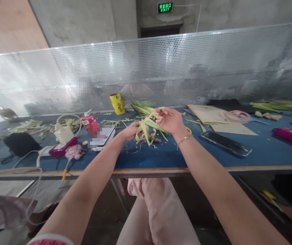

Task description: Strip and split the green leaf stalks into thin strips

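Note:
Over the blue table (pixel 161 154), both my hands hold a bundle of pale green leaf strips (pixel 146 131). My left hand (pixel 130 131) is closed around the lower part of the bundle, with loose ends hanging down. My right hand (pixel 170 119) pinches the upper ends of the strips, fingers curled, a thin bracelet on its wrist. More cut leaves (pixel 142 109) lie on the table just behind my hands, and small scraps sit below the bundle.
A black phone (pixel 226 143) lies right of my hands, with brown paper (pixel 212 117) and a pink ring (pixel 235 116) behind it. Left are a yellow can (pixel 117 103), a red carton (pixel 91 124), a white device (pixel 102 137), pink gadgets with cables and a black pouch (pixel 20 143). A perforated metal screen (pixel 161 68) backs the table.

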`<state>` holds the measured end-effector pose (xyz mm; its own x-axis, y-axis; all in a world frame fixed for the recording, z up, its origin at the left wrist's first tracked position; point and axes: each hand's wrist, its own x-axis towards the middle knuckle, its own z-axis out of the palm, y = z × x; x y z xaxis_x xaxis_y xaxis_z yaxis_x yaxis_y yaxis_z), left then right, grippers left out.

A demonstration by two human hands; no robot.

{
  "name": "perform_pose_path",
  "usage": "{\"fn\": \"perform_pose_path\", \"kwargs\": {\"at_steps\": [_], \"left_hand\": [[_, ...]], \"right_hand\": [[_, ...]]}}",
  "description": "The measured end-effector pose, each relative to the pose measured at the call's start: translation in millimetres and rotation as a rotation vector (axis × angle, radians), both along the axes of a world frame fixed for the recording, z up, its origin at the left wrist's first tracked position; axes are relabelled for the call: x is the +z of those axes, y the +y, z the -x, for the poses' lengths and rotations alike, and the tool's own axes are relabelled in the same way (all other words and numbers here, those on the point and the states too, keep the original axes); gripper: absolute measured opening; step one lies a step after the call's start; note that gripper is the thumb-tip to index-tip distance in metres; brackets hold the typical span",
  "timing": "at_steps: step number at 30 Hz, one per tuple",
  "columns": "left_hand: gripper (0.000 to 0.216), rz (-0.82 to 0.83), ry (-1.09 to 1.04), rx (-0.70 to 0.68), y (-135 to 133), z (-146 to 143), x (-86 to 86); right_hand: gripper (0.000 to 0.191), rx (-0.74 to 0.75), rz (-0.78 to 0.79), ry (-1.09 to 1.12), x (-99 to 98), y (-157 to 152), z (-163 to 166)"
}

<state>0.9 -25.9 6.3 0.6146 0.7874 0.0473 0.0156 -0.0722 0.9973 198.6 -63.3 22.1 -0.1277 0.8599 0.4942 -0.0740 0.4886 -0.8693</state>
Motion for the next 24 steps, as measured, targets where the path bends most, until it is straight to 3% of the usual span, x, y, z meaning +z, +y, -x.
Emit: {"fn": "perform_pose_path", "kwargs": {"at_steps": [4,8,13,20,22,24], "left_hand": [[0.022,-0.002,-0.022,-0.066,-0.6,-2.1,-1.2],[0.026,0.076,-0.131,-0.039,0.3,-3.5,0.6],[0.03,0.116,-0.309,0.127,4.9,-5.6,4.3],[0.016,0.047,-0.342,0.397,4.7,-11.4,5.9],[0.015,-0.018,-0.301,0.444,7.6,-12.1,2.2],[0.015,-0.129,-0.225,0.433,13.0,-11.7,-3.2]], "right_hand": [[0.037,0.019,0.001,0.021,-2.3,8.3,4.6],[0.034,0.016,0.144,-0.032,-9.5,18.9,14.0],[0.033,-0.077,0.084,-0.269,-18.8,23.0,23.3],[0.031,-0.007,-0.118,-0.643,-24.5,17.7,35.0],[0.031,0.001,-0.091,-0.616,-24.1,16.2,36.3],[0.031,0.046,-0.014,-0.433,-18.7,14.3,37.1]]}}
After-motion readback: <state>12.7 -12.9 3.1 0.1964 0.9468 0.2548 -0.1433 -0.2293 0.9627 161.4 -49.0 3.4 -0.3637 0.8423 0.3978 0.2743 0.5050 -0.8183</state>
